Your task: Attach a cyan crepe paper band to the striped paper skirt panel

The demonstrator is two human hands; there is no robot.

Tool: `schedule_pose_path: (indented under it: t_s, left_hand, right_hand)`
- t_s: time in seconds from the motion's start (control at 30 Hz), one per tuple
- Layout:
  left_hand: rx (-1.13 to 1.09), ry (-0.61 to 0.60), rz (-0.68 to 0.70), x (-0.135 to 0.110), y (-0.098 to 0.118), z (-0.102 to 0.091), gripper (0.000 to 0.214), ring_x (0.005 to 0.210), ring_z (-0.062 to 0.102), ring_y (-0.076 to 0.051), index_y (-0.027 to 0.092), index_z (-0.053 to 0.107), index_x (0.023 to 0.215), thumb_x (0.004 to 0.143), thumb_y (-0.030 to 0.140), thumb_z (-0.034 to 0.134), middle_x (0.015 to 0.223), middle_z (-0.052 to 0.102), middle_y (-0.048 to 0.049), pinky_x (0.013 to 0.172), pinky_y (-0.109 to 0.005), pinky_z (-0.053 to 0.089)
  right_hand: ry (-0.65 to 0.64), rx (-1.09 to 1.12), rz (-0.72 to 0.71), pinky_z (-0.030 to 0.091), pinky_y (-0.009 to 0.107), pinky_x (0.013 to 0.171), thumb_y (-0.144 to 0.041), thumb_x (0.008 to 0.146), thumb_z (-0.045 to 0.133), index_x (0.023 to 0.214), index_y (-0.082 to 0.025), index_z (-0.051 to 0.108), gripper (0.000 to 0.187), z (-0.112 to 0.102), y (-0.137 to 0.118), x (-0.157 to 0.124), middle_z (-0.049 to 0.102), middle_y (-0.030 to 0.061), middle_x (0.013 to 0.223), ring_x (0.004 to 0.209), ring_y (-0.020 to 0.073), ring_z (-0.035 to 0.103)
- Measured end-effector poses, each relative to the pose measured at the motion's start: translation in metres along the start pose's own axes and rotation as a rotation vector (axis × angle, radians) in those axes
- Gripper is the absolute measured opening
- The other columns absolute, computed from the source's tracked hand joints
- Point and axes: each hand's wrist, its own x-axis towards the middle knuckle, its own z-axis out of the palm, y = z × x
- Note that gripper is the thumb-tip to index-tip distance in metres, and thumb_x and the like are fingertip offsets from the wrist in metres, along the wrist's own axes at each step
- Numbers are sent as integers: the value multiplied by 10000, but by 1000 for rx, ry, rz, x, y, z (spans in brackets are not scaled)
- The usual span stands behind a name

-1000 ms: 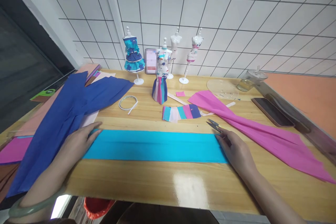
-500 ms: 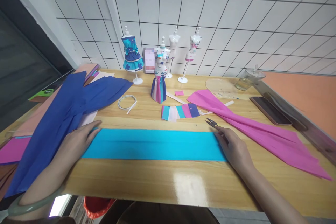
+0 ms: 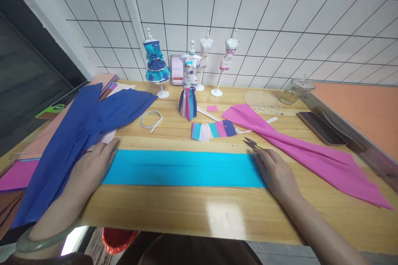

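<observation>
Tabletop point(image 3: 192, 211) of pale wood fills our view, a white tiled wall point(image 3: 264, 16) behind it. On the table's left we see a large dark blue sheet point(image 3: 77, 132) spread over pink paper, and on its right a long magenta sheet point(image 3: 304, 153) lies slantwise. Across the middle runs the turquoise strip point(image 3: 183, 168), flat and parallel to the near edge. Our left hand point(image 3: 90, 169) lies flat and open on the strip's left end, fingers stretched out, gripping nothing; our right hand point(image 3: 275, 174) rests open, palm down, on its right end. Small snips point(image 3: 251, 143) lie on the wood just beyond the right fingertips; we cannot tell whether they touch. Farther back stand four small dress forms point(image 3: 188, 91), a striped paper piece point(image 3: 213, 130) and a roll of tape point(image 3: 150, 119); a phone point(image 3: 320, 127) lies at far right.
</observation>
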Motion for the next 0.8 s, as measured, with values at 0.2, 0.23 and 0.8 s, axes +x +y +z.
schedule_pose_path:
  t_s: [0.2, 0.23, 0.8]
  left_hand:
    - [21, 29, 64, -3, 4, -3, 503, 1095, 451, -310, 187, 344, 1381, 894, 151, 222, 1259, 478, -131, 811, -402, 450]
    - [-1, 20, 66, -2, 3, -1, 512, 1110, 449, -314, 191, 345, 1384, 888, 144, 224, 1272, 477, -129, 820, -411, 448]
    - [-128, 96, 91, -3, 41, -12, 474, 1292, 348, -298, 148, 457, 1311, 890, 123, 242, 1369, 434, -144, 1001, -464, 351]
  right_hand:
    - [-71, -261, -378, 404, 527, 903, -174, 896, 414, 1259, -171, 516, 377, -22, -18, 15, 529, 164, 1260, 1164, 339, 453]
    - [-82, -278, -435, 368, 559, 938, -152, 883, 423, 1304, -178, 475, 425, -24, -22, 18, 492, 166, 1311, 1229, 357, 396]
    - [-192, 181, -525, 201, 628, 1067, -28, 830, 192, 1462, -320, 6, 721, -7, -41, 25, 244, 11, 1501, 1370, 252, 151]
